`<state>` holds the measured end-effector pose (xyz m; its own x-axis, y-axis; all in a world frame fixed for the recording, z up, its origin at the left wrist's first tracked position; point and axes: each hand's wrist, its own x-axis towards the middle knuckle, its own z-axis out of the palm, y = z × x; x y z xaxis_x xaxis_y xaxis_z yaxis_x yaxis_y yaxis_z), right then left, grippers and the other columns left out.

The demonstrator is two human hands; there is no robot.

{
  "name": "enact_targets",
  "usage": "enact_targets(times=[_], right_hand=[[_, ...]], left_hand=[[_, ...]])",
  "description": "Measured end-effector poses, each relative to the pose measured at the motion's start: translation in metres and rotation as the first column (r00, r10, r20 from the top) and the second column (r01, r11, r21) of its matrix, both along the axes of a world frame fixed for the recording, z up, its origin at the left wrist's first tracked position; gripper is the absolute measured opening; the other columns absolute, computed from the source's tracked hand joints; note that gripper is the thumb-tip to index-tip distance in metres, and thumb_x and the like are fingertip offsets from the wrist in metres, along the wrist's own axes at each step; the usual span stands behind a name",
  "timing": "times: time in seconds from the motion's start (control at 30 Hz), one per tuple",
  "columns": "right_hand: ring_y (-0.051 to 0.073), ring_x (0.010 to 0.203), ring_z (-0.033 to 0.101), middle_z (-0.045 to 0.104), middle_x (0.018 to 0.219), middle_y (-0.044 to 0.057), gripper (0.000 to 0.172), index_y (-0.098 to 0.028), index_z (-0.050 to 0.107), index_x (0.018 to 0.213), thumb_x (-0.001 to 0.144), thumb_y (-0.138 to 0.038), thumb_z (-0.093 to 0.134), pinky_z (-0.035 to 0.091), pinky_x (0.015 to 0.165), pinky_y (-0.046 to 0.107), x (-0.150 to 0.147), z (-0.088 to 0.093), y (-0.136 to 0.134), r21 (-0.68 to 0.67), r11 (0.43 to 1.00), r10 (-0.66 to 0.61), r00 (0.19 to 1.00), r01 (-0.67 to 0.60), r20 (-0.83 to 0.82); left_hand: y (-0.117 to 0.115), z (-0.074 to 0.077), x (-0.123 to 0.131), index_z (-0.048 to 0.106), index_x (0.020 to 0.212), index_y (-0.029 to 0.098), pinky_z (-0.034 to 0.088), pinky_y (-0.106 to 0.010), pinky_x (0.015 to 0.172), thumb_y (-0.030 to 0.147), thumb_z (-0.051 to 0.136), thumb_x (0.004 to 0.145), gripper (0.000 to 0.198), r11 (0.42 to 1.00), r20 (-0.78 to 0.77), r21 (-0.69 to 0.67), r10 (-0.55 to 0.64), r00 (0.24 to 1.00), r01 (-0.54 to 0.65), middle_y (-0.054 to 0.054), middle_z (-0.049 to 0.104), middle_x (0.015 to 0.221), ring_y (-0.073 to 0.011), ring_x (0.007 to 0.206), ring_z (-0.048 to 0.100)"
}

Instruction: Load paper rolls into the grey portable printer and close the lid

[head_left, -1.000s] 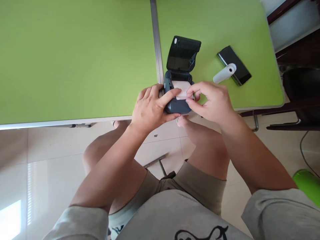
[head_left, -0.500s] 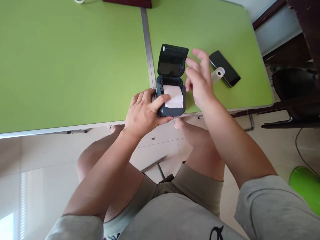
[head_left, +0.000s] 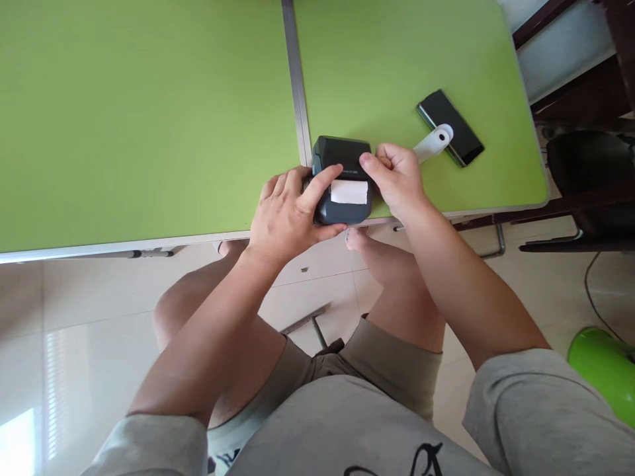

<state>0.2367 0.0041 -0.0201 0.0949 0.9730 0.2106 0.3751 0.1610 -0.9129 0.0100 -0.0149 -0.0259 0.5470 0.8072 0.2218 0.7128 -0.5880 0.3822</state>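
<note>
A small dark grey printer (head_left: 342,158) sits at the near edge of the green table (head_left: 149,119), its lid down. A strip of white paper (head_left: 348,192) sticks out of its front. My left hand (head_left: 288,215) grips the printer's left side, index finger laid over the top. My right hand (head_left: 397,178) is curled against the printer's right side, thumb pressing on the lid. A white paper roll (head_left: 432,142) lies just right of my right hand.
A black phone (head_left: 454,129) lies on the table behind the paper roll. A metal seam (head_left: 292,73) divides the two green tabletops. A dark chair (head_left: 590,172) stands at the right, and a green object (head_left: 602,367) sits on the tiled floor.
The printer's lid was open and is now shut. My right hand left the paper, rose beside the lid, then came down onto it. My left hand kept its hold.
</note>
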Motion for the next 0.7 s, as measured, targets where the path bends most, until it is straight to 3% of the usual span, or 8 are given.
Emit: enact_targets(times=[0.27, 0.43, 0.7], right_hand=[[0.007, 0.058, 0.011, 0.012, 0.059, -0.006, 0.081, -0.023, 0.017, 0.059, 0.079, -0.086, 0.063, 0.013, 0.056, 0.029, -0.0018, 0.0012, -0.0002, 0.041, 0.998, 0.044, 0.994, -0.049, 0.105], [0.008, 0.057, 0.011, 0.012, 0.058, -0.006, 0.081, -0.024, 0.017, 0.057, 0.079, -0.09, 0.058, 0.013, 0.054, 0.03, -0.0034, 0.0049, -0.0009, 0.011, 0.996, 0.082, 0.988, -0.084, 0.13], [0.009, 0.058, 0.015, 0.013, 0.058, -0.005, 0.079, -0.024, 0.017, 0.058, 0.082, -0.09, 0.053, 0.017, 0.055, 0.029, -0.0061, 0.0006, -0.0015, 0.017, 0.999, 0.034, 0.985, -0.037, 0.166]], left_hand=[[0.0009, 0.0027, 0.0003, 0.043, 0.159, 0.028, 0.043, -0.052, 0.112, 0.087, 0.06, 0.081, 0.099, 0.999, -0.01, -0.047, 0.003, 1.0, -0.004, -0.017, 0.06, 0.144, -0.0383, 0.127, 0.06], [0.0003, 0.0058, 0.0003, 0.044, 0.157, 0.031, 0.044, -0.054, 0.111, 0.082, 0.068, 0.079, 0.096, 0.997, -0.017, -0.075, 0.02, 1.0, -0.022, -0.016, 0.059, 0.145, -0.0399, 0.127, 0.06], [0.0013, 0.0075, 0.0001, 0.046, 0.154, 0.03, 0.045, -0.055, 0.111, 0.076, 0.073, 0.078, 0.092, 0.997, 0.004, -0.077, 0.022, 1.0, -0.022, -0.016, 0.061, 0.142, -0.0403, 0.127, 0.06]])
